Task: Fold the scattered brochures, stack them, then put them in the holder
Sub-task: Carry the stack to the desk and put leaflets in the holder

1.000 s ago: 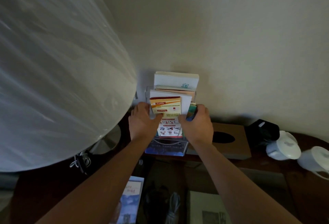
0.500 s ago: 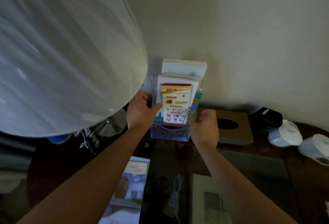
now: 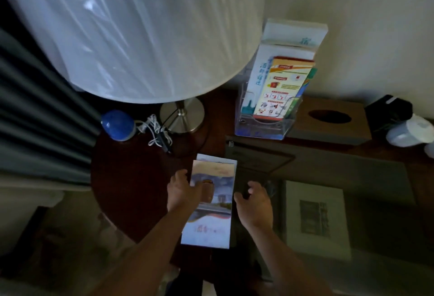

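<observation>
Working left to right across the head view, I note first the white lampshade point(image 3: 131, 32) filling the upper left, with its metal base point(image 3: 182, 117), a blue round object point(image 3: 118, 125) and a tangle of white cord point(image 3: 156, 134) on the dark surface point(image 3: 131, 178) beneath it. Next comes the left hand point(image 3: 182, 193), lying on the left edge of the brochure stack point(image 3: 210, 201); its fingers reach over that edge and the thumb rests on the printed cover, so I judge it to be closing on the stack, though the blur leaves the firmness of the hold uncertain. The stack lies flat on the surface, directly between the two hands, its long axis running away from me toward the wall; a second sheet shows at its far end. The right hand point(image 3: 254, 204) sits just beside the stack's right edge, fingers spread and loosely curved, holding nothing. The left hand is the nearer, being in contact already. Further right and well beyond the hands stands the clear holder point(image 3: 263, 126) against the wall, already carrying several upright brochures, the red and yellow brochure point(image 3: 281, 88) foremost. Right of it are a brown tissue box point(image 3: 328, 119) and white cups point(image 3: 411, 131). In my judgement the coming move is a lift forward and to the right, with the stack turned upright to enter the holder.
</observation>
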{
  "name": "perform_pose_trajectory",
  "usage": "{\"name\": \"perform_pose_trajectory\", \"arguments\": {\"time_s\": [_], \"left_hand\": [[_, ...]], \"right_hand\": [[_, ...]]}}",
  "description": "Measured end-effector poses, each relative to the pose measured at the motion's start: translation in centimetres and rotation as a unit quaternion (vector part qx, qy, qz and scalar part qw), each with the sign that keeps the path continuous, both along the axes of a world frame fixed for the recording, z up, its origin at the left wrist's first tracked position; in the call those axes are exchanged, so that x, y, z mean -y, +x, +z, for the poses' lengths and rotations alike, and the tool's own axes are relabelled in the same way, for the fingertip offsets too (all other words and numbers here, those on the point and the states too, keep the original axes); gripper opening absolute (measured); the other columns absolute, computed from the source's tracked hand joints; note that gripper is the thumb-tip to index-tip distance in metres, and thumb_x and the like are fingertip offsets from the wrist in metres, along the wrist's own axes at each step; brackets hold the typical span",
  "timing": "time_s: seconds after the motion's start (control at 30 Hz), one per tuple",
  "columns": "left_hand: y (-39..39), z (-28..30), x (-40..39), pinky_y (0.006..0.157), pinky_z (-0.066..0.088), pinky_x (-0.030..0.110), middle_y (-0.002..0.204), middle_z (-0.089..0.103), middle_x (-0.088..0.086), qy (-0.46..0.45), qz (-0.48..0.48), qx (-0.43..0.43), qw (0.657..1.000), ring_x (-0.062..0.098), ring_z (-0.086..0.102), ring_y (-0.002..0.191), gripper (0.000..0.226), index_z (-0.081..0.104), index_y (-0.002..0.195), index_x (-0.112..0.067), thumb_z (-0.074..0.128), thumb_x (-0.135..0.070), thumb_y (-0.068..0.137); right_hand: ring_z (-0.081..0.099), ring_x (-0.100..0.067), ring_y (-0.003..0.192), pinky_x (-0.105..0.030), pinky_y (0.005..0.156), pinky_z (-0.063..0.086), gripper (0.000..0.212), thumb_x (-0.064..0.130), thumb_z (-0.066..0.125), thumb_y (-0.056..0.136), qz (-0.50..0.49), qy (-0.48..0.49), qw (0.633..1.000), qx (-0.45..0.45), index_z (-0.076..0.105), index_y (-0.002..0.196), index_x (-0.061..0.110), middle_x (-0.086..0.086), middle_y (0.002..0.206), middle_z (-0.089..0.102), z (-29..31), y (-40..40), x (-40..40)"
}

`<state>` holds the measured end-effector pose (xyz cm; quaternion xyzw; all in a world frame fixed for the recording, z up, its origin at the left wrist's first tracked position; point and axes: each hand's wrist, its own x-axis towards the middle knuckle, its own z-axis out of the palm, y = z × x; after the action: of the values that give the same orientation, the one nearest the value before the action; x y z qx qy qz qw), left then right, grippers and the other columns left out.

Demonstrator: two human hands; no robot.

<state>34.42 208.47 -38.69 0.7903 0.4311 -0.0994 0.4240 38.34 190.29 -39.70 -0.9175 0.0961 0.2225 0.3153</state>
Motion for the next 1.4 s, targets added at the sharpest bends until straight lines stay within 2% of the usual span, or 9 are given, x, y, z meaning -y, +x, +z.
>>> {"name": "perform_pose_trajectory", "arguments": {"time_s": [0.2,0.33,0.5,0.77,0.9,1.0,1.1,1.3,1.4], "left_hand": [[-1.8,0.3,3.3,0.111,0.030,0.042,0.151,0.042,0.018,-0.012,0.011,0.028,0.999,0.037,0.036,0.139,0.071,0.033,0.151,-0.005,0.059,-0.041,0.095],[-1.6,-0.1,2.6,0.110,0.040,0.045,0.147,0.047,0.016,-0.070,0.074,0.011,0.995,0.035,0.044,0.135,0.078,0.037,0.150,-0.008,0.070,-0.042,0.088],[-0.8,-0.6,0.3,0.077,0.046,0.030,0.121,0.068,0.012,-0.092,0.045,-0.045,0.994,0.030,0.064,0.106,0.038,0.063,0.125,-0.016,0.067,-0.028,0.088],[-0.4,-0.9,0.0,0.078,0.040,0.034,0.127,0.060,0.021,-0.100,0.029,-0.025,0.994,0.039,0.058,0.111,0.026,0.052,0.122,-0.013,0.052,-0.024,0.099],[0.2,1.4,0.1,0.082,0.047,0.035,0.123,0.064,0.021,-0.089,-0.009,0.076,0.993,0.037,0.062,0.107,0.031,0.055,0.125,-0.015,0.046,-0.009,0.096],[1.3,5.0,0.0,0.076,0.051,0.028,0.103,0.071,0.005,-0.130,-0.001,0.229,0.965,0.023,0.068,0.096,0.028,0.059,0.099,-0.031,0.048,-0.007,0.092],[1.7,7.4,-0.3,0.077,0.051,0.013,0.099,0.074,-0.013,-0.152,0.016,0.337,0.929,0.005,0.070,0.097,0.038,0.065,0.101,-0.041,0.051,-0.010,0.083],[0.1,5.6,0.6,0.080,0.054,0.027,0.093,0.071,-0.008,-0.142,0.058,0.254,0.955,0.021,0.070,0.101,0.038,0.063,0.103,-0.026,0.053,0.004,0.082],[-0.1,5.3,0.4,0.074,0.054,0.017,0.091,0.073,-0.014,-0.139,0.055,0.273,0.950,0.004,0.069,0.092,0.047,0.064,0.099,-0.046,0.049,-0.008,0.075]], "right_hand": [[0.063,-0.021,0.113,-0.030,0.084,0.053,0.046,0.037,0.064,0.094,-0.037,0.017,0.999,0.020,0.053,0.136,0.022,-0.004,0.136,0.058,-0.7,-2.7,-3.7],[0.059,-0.028,0.124,-0.040,0.098,0.055,0.056,0.032,0.063,0.094,-0.076,0.014,0.997,-0.007,0.044,0.145,0.017,-0.008,0.145,0.051,-1.3,-2.7,-4.6],[0.067,-0.021,0.098,-0.035,0.071,0.064,0.049,0.023,0.068,0.086,-0.102,0.074,0.990,-0.066,0.049,0.131,0.022,-0.005,0.126,0.057,-2.5,-1.9,-3.7],[0.068,-0.016,0.083,-0.031,0.060,0.059,0.029,0.024,0.069,0.082,-0.119,0.074,0.986,-0.092,0.057,0.108,0.023,-0.002,0.106,0.065,-2.7,-1.9,-3.7],[0.070,-0.015,0.085,-0.022,0.054,0.051,0.034,0.018,0.065,0.086,-0.167,0.193,0.962,-0.092,0.056,0.119,0.019,-0.003,0.105,0.070,0.1,-1.4,-4.2],[0.070,-0.011,0.093,-0.013,0.057,0.052,0.036,0.005,0.065,0.086,-0.198,0.287,0.937,0.033,0.059,0.114,0.027,0.003,0.107,0.071,4.6,0.2,-5.0],[0.070,-0.002,0.101,-0.016,0.075,0.057,0.061,-0.007,0.066,0.082,-0.195,0.353,0.905,0.135,0.051,0.108,0.046,0.013,0.107,0.072,8.0,1.0,-5.4],[0.068,-0.007,0.101,-0.022,0.084,0.053,0.050,-0.013,0.060,0.082,-0.120,0.286,0.947,0.082,0.062,0.108,0.030,0.011,0.103,0.069,6.9,-0.9,-6.3],[0.069,0.001,0.096,-0.009,0.074,0.051,0.051,-0.011,0.060,0.082,-0.121,0.286,0.947,0.085,0.064,0.103,0.035,0.014,0.100,0.072,6.4,-0.6,-6.2]]}}
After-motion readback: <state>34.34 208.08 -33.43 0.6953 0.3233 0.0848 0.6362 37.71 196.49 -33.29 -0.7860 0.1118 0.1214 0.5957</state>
